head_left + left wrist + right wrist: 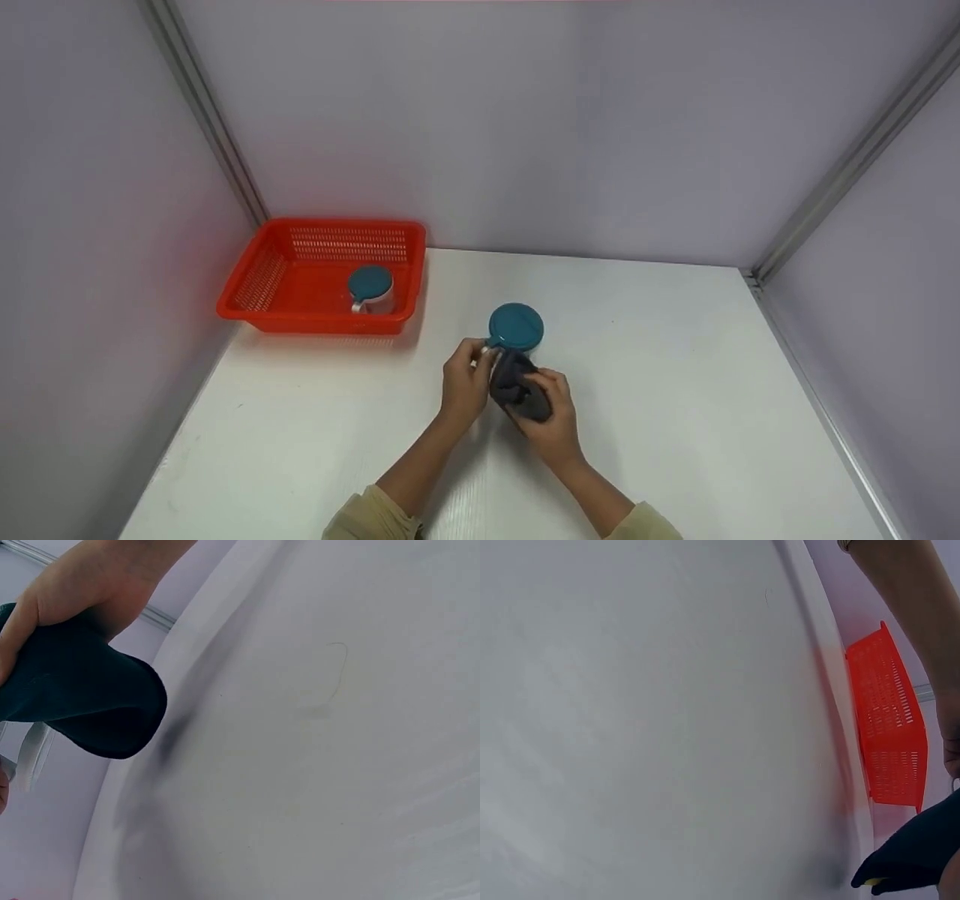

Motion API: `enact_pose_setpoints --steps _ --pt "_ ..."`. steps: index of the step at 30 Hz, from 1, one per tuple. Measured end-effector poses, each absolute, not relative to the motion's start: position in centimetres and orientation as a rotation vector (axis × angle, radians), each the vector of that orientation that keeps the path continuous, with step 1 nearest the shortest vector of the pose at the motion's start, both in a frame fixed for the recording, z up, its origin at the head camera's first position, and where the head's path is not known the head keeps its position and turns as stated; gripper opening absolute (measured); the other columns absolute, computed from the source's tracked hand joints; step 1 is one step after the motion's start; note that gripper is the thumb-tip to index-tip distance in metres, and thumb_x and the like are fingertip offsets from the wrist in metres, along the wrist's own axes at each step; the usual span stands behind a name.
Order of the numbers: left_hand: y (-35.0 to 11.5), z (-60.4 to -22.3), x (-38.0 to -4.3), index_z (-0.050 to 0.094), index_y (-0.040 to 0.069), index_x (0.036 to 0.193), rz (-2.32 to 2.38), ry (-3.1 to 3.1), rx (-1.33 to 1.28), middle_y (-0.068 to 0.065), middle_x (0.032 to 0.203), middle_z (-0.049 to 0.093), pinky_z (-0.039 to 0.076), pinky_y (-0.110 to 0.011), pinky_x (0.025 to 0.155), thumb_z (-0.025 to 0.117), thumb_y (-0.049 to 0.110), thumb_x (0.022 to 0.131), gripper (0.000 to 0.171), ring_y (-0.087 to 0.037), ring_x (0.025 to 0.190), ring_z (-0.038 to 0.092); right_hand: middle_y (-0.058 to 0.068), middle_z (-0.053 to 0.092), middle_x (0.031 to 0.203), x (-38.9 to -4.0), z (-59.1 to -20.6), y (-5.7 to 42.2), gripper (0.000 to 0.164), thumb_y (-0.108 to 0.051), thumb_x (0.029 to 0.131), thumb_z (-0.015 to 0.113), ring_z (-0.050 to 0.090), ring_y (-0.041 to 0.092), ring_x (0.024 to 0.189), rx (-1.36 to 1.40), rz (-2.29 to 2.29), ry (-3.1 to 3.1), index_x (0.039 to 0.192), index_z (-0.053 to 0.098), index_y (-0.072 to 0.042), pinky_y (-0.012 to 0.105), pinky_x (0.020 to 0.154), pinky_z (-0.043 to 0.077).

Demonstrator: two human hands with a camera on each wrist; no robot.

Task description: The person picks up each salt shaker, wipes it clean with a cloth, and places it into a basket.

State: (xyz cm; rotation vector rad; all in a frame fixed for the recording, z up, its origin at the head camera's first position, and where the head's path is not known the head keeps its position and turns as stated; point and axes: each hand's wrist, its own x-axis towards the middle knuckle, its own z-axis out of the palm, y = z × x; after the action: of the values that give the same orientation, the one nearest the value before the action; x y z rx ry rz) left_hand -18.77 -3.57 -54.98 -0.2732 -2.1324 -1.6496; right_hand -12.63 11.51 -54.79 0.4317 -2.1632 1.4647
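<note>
A lidded cup with a round teal lid [516, 326] is near the middle of the white table, its body mostly hidden from the head view. My left hand [465, 384] pinches the cup's pale handle, just below the lid's tab. In my right hand [556, 426] is a dark, folded cloth [513, 379], gripped and held against the near side of the cup. The cloth [94, 701] hangs over much of the cup in the left wrist view, where a curved pale handle [34, 754] shows beneath it. Folded cloth edges [911, 855] also appear in the right wrist view.
A red perforated basket [326, 322] stands at the table's back left. Inside it, to the right, sits a similar white cup with a teal lid [370, 282]. Pale panels [525, 135] enclose the table [675, 390] at the back and sides.
</note>
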Motion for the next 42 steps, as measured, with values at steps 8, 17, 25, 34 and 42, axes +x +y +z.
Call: enact_pose_setpoints --steps 8,17,25,34,42 --pt "-3.9 -54.8 -18.7 0.062 0.011 0.101 -1.652 -2.149 -0.248 0.002 0.084 0.063 0.046 -0.022 0.056 0.063 0.024 0.097 0.013 -0.009 0.073 0.055 0.009 0.054 0.120 -12.8 -54.4 11.9 0.044 -0.007 0.076 0.084 0.052 0.022 0.119 0.373 1.505 -2.254 0.116 0.065 -0.012 0.045 0.104 0.042" --pt "-4.3 -54.6 -18.9 0.062 0.009 0.100 -1.671 -2.135 -0.268 0.001 0.084 0.063 0.045 -0.022 0.058 0.063 0.022 0.097 0.013 -0.010 0.073 0.053 0.010 0.055 0.119 -13.2 -54.4 12.5 0.044 -0.007 0.076 0.084 0.053 0.027 0.119 0.366 1.503 -2.280 0.116 0.065 -0.010 0.052 0.104 0.041" --pt "-4.2 -54.8 -18.7 0.062 0.010 0.100 -1.728 -2.124 -0.279 0.000 0.085 0.063 0.045 -0.021 0.059 0.062 0.028 0.097 0.018 -0.012 0.074 0.054 0.011 0.056 0.117 -13.8 -54.3 13.1 0.045 -0.007 0.076 0.084 0.053 0.028 0.117 0.282 1.558 -2.235 0.116 0.064 -0.006 0.052 0.105 0.038" --pt "-3.5 -53.8 -17.9 0.063 0.002 0.101 -1.750 -2.112 -0.258 -0.010 0.084 0.064 0.042 -0.019 0.058 0.065 0.015 0.096 0.013 -0.014 0.072 0.052 0.010 0.058 0.128 -14.7 -55.1 14.0 0.054 -0.011 0.080 0.082 0.051 0.025 0.124 0.114 1.736 -2.192 0.127 0.056 -0.006 0.049 0.108 0.035" --pt "-3.2 -51.7 -16.6 0.062 -0.001 0.101 -1.775 -2.109 -0.229 -0.011 0.081 0.059 0.040 -0.019 0.058 0.065 0.007 0.094 0.010 -0.011 0.070 0.049 0.004 0.057 0.134 -15.9 -57.7 14.5 0.058 -0.025 0.081 0.082 0.049 0.025 0.129 -0.017 1.837 -2.178 0.132 0.054 -0.017 0.053 0.110 0.035"
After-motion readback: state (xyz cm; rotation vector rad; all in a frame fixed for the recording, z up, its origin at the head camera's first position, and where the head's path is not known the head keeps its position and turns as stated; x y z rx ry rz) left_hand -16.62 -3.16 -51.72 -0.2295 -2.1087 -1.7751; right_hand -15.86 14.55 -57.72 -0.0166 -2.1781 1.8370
